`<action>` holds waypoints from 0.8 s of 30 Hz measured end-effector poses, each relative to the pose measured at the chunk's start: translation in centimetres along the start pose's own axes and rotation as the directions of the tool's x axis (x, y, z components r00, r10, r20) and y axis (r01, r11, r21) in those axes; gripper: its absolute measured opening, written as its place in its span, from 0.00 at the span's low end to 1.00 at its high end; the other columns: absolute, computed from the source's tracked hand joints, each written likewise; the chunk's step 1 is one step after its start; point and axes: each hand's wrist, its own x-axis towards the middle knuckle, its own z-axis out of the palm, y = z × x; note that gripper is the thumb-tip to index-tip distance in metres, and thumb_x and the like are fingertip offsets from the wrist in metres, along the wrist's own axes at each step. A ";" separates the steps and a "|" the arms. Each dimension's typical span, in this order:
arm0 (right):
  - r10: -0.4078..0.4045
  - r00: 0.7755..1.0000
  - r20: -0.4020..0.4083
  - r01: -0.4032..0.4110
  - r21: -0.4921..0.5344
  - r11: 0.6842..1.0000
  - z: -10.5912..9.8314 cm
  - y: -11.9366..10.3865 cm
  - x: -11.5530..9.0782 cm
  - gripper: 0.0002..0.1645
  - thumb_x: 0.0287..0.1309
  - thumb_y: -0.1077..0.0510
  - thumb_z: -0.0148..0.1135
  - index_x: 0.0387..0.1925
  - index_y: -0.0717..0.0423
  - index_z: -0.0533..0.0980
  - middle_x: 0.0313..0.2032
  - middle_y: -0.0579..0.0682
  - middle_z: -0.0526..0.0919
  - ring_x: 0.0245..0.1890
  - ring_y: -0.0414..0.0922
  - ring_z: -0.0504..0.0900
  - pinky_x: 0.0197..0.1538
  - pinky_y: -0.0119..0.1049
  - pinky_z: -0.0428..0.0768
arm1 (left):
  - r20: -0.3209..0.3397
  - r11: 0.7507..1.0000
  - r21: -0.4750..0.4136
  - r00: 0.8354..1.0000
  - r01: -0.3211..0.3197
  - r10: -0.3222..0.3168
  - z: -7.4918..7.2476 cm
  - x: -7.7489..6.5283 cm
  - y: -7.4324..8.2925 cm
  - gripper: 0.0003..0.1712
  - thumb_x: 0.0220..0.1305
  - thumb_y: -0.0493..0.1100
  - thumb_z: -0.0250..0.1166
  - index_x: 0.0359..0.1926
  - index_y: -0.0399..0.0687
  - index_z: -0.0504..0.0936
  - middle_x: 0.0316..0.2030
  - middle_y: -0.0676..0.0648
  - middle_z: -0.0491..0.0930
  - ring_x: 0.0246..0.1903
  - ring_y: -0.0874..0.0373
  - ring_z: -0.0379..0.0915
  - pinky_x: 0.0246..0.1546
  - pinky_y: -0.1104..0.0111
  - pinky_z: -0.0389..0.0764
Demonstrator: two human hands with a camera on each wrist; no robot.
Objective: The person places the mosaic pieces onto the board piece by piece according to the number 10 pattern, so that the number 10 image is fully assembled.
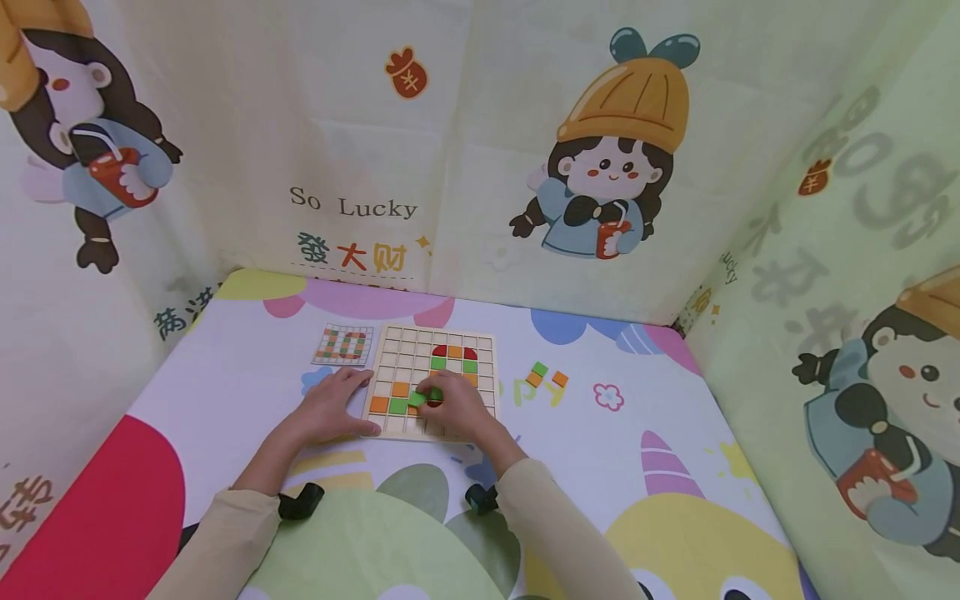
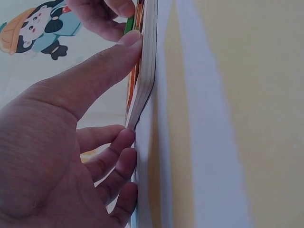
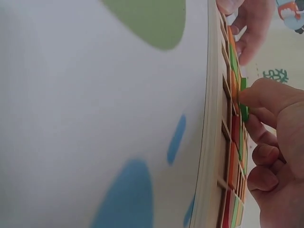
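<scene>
A square wooden grid board (image 1: 401, 346) lies on the table, with orange, green and red tiles in some of its cells. My left hand (image 1: 330, 408) rests at its near left corner, thumb stretched along the near edge and fingers touching the left side. My right hand (image 1: 461, 406) pinches a green tile (image 3: 244, 99) between thumb and fingers, held tilted over the lower middle cells. Just left of it, a green tile (image 1: 399, 406) and an orange tile (image 1: 379, 405) lie in the board. The right hand hides several cells.
A printed pattern card (image 1: 342, 344) lies beyond my left hand, beside the board. Right of the board are a few loose tiles, among them a green one (image 1: 540, 368) and an orange one (image 1: 560, 379). Printed cloth walls (image 1: 480, 167) stand around the table.
</scene>
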 end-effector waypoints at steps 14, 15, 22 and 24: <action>0.048 0.999 -0.024 -0.046 0.057 0.997 0.6 -0.3 2.3 0.14 0.56 0.54 0.66 0.46 0.46 0.84 0.43 0.40 0.84 0.45 0.39 0.75 0.53 0.34 0.77 | 0.002 1.000 0.004 1.000 0.005 -0.005 -0.1 0.0 -0.2 0.58 0.44 0.64 0.75 0.71 0.44 0.62 0.66 0.37 0.62 0.62 0.36 0.60 0.59 0.39 0.64; 0.047 0.999 -0.023 -0.046 0.056 0.997 0.5 -0.3 2.4 0.14 0.56 0.54 0.66 0.46 0.46 0.84 0.43 0.40 0.84 0.46 0.39 0.75 0.54 0.34 0.77 | 0.003 1.000 0.003 1.000 0.006 -0.006 -0.2 0.0 -0.2 0.58 0.44 0.64 0.75 0.71 0.44 0.62 0.67 0.36 0.62 0.63 0.36 0.60 0.59 0.39 0.64; 0.063 0.998 -0.004 -0.063 0.050 0.997 0.4 -0.5 3.3 0.16 0.58 0.51 0.67 0.49 0.44 0.83 0.44 0.40 0.83 0.44 0.39 0.74 0.52 0.34 0.77 | 0.003 1.000 0.002 1.000 0.003 -0.003 -0.1 0.0 -0.3 0.58 0.44 0.65 0.75 0.71 0.44 0.62 0.67 0.36 0.62 0.63 0.36 0.59 0.59 0.39 0.64; 0.080 0.997 0.004 -0.081 0.049 0.996 0.4 -0.6 3.6 0.16 0.58 0.50 0.67 0.49 0.43 0.83 0.45 0.40 0.82 0.44 0.39 0.73 0.49 0.32 0.76 | 0.001 1.000 0.002 1.000 0.001 -0.001 0.0 0.0 -0.4 0.58 0.44 0.65 0.75 0.71 0.44 0.62 0.67 0.36 0.62 0.63 0.36 0.60 0.59 0.40 0.65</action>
